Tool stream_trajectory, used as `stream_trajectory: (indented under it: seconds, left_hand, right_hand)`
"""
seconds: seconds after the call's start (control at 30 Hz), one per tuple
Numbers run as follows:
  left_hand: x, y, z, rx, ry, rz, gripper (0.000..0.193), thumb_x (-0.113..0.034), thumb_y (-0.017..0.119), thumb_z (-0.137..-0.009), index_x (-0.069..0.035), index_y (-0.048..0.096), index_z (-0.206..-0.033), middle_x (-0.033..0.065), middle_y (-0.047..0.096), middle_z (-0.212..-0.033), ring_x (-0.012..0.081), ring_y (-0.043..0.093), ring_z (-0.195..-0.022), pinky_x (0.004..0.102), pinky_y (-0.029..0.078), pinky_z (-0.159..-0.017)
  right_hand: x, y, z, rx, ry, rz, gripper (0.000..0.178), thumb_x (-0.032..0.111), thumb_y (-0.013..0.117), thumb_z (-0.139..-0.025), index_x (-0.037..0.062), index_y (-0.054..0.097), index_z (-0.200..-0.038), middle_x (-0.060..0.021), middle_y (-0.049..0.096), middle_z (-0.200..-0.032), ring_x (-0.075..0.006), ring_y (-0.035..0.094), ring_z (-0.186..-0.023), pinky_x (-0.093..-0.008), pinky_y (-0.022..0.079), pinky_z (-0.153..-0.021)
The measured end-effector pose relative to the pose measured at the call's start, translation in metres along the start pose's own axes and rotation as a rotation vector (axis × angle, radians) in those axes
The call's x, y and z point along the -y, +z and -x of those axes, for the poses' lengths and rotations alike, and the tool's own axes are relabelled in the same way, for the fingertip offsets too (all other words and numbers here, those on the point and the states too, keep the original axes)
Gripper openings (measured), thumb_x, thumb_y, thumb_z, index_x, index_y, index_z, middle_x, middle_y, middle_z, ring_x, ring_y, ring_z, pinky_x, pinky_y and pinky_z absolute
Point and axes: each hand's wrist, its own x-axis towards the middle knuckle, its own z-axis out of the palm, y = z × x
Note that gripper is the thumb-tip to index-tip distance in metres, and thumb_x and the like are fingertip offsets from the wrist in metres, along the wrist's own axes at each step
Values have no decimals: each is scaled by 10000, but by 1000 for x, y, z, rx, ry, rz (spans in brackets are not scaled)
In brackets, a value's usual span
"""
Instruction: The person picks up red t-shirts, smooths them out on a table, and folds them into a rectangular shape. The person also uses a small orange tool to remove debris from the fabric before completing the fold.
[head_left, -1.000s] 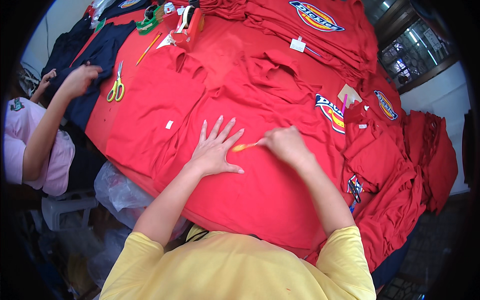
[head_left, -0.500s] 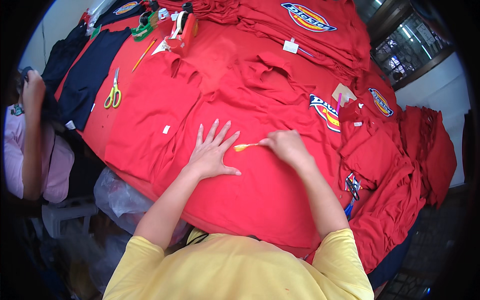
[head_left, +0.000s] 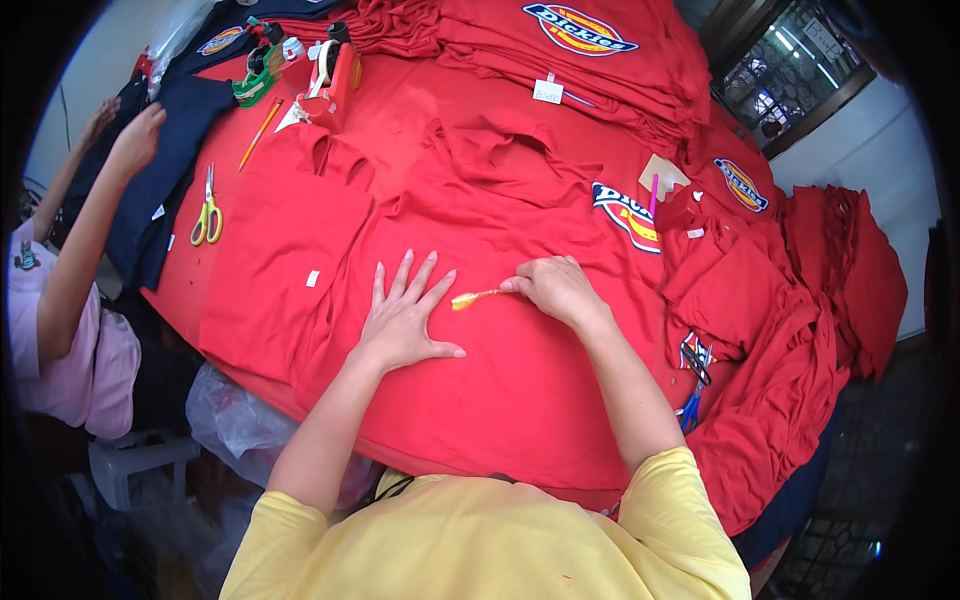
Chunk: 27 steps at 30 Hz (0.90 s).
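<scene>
- Two bare hands at work over a red shirt, its fabric soft, matte, spread across the near side of the table; smooth toward the hem, creased and bunched toward the collar.
- Left hand: palm down, fingers splayed wide, thumb out to the side; flat on the cloth, gripping nothing.
- Right hand: fingers curled, pinching the thin end of a slim yellow-orange tool. Tool's wider, rounded end points toward the left hand, near its fingers but apart from them. Exact kind of tool: cannot tell.
- Multicoloured emblem on the red cloth, right of the collar; glossier than the weave, partly lost in a fold.
- Left of the shirt: folded red garment, lightly rumpled, small white rectangular label on it. Beyond: scissors with yellow loop handles, slender wooden pencil, blocky red tape dispenser.
- Far side: thick layered stack of red shirts, soft folded edges.
- Right: loose, deeply wrinkled red heap; blue-handled scissors beside it.
- Far left: co-worker in pale pink, arms raised beside dark navy cloth.
- Below the table edge: crinkled translucent plastic bag.
</scene>
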Motion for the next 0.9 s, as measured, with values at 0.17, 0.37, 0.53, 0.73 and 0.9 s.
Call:
stream_trajectory:
  seconds: [0.17,0.37,0.53,0.73,0.9]
  left_hand:
    - [2,4,-1,-31,17,2,1175,-689,788,-577,-247,291,-1545,78,139,-1636,317,15,-1516,588,-18,-1199]
    - [4,6,2,-82,21,15,1150,-686,787,-581,-239,323,-1533,83,162,-1630,321,35,-1514,594,-10,-1198]
    - [3,2,5,-160,68,120,1027,-590,798,-652,-187,385,-1502,95,234,-1606,336,84,-1507,565,32,-1207]
    - [28,26,60,-443,-40,201,638,-257,760,-815,-73,529,-1380,132,382,-1527,356,234,-1471,513,200,-1192]
    - [4,35,99,-348,-150,61,789,-424,716,-832,-15,425,-1440,148,335,-1550,355,225,-1470,535,173,-1188]
  right_hand:
    - [20,20,21,32,-175,70,353,410,585,-931,78,701,-894,-144,698,-907,-339,663,-882,-443,505,-808]
    - [-86,-59,-7,-585,264,-263,255,119,560,-915,4,662,-1120,-194,682,-887,-321,664,-834,-433,510,-779]
    - [-164,-66,-68,-786,417,109,384,14,544,-850,-2,587,-1231,-271,653,-1091,-397,636,-1035,-473,487,-893]
    - [-121,-40,-78,-1024,11,295,296,53,551,-877,-13,612,-1159,-239,599,-1204,-400,561,-1118,-501,442,-970]
    - [40,71,30,-411,-782,58,582,393,578,-921,29,510,-1370,-187,465,-1445,-358,373,-1394,-542,255,-1158]
